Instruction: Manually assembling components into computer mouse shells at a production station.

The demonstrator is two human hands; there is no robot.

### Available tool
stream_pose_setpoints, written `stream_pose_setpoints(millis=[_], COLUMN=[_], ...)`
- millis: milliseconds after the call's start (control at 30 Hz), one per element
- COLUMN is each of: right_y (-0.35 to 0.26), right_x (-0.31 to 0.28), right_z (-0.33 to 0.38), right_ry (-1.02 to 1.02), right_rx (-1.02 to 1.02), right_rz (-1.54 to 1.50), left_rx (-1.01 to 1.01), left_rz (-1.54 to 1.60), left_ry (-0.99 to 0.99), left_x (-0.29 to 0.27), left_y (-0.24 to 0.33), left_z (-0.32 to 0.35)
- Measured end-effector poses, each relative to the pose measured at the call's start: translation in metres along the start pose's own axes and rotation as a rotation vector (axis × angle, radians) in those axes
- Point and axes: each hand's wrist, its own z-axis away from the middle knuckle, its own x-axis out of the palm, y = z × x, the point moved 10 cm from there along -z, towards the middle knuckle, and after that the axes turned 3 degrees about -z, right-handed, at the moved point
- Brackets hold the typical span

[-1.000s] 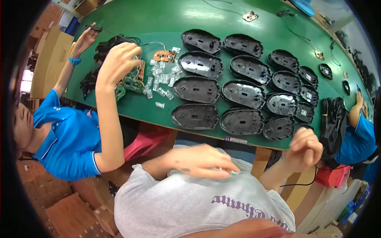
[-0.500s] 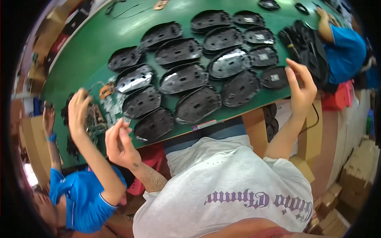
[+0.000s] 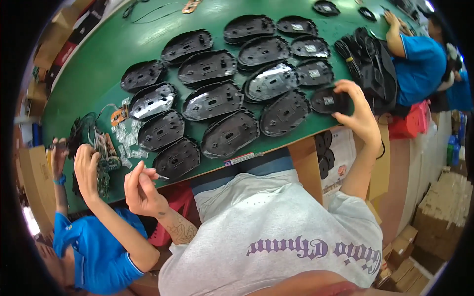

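Rows of black mouse bottom shells [image 3: 230, 133] lie open side up in front of me. My right hand [image 3: 363, 116] curves around the right end of a smaller black shell [image 3: 326, 101] with a pale label, its thumb and fingers at opposite edges. My left hand [image 3: 144, 191] is by the table's front edge, thumb and fingertips pinched on a small clear plastic piece [image 3: 161, 176]. That piece is next to the front left shell [image 3: 177, 159]. Similar clear pieces [image 3: 129, 139] lie scattered on the green tabletop [image 3: 98, 74] farther left.
At the left, a co-worker's hand [image 3: 87, 170] is beside tangled wires and circuit boards [image 3: 106, 163]. A bundle of black cables [image 3: 368, 61] sits at the right, near another person in a blue shirt [image 3: 422, 66]. Cardboard boxes [image 3: 439, 212] stand at far right.
My right hand has come down and left, around the labelled shell. My left hand has turned slightly, and the clear piece now points toward the front left shell. The view has shifted.
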Motion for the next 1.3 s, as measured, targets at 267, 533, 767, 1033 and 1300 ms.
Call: stream_pose_setpoints(millis=[267, 533, 767, 1033, 1300], right_y=[-0.033, -0.135, -0.132, -0.09, -0.085], right_x=[-0.055, -0.003, 0.107, 0.132, -0.086], right_z=[0.005, -0.211, -0.336, -0.336, -0.042], right_ry=[0.157, -0.099, -0.242, -0.295, 0.837], right_rx=[-0.029, -0.38, -0.472, -0.445, -0.647], right_rz=[0.045, 0.073, 0.163, 0.163, -0.334], left_rx=[0.107, -0.333, -0.6, -0.399, -0.483], left_rz=[0.898, 0.772, 0.6, 0.065, 0.212], left_ry=[-0.814, -1.53, -1.421, -1.44, -1.283], left_x=[0.075, 0.244, 0.236, 0.257, 0.256], left_y=[0.059, -0.008, -0.046, -0.115, -0.112], left_z=[0.047, 0.219, 0.208, 0.253, 0.222])
